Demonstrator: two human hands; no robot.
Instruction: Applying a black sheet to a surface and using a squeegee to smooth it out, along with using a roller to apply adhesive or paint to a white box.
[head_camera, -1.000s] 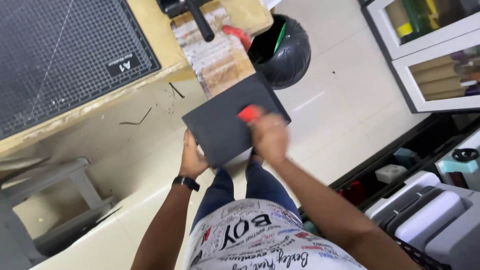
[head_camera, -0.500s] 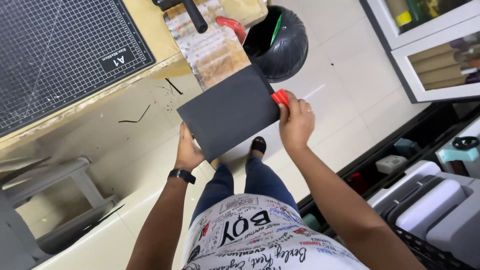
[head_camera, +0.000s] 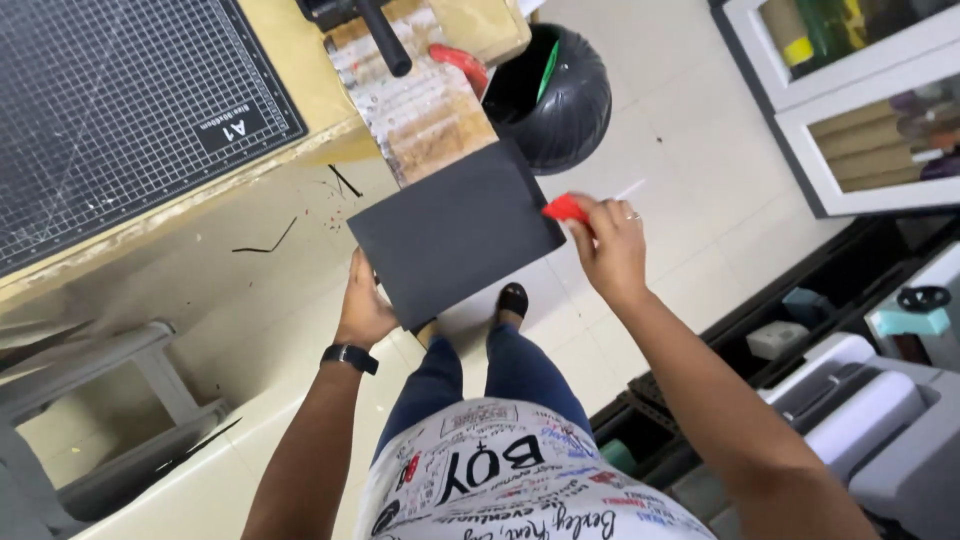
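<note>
A: What are your hands holding?

B: Your left hand (head_camera: 365, 310) grips the lower left edge of a black sheet (head_camera: 455, 232), held flat above the floor beside the workbench (head_camera: 300, 150). Your right hand (head_camera: 610, 250), apart at the sheet's right edge, pinches a small red tool (head_camera: 565, 208).

A: Nearby?

B: A black bin (head_camera: 565, 100) sits just beyond.

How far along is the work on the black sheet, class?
Done: black offcut strips lie on the floor. In hand: the left hand holds the black sheet by its lower corner, while the right hand holds a red tool at its right edge. Left: the sheet shows no visible cut, so any trimming remains undone.
</note>
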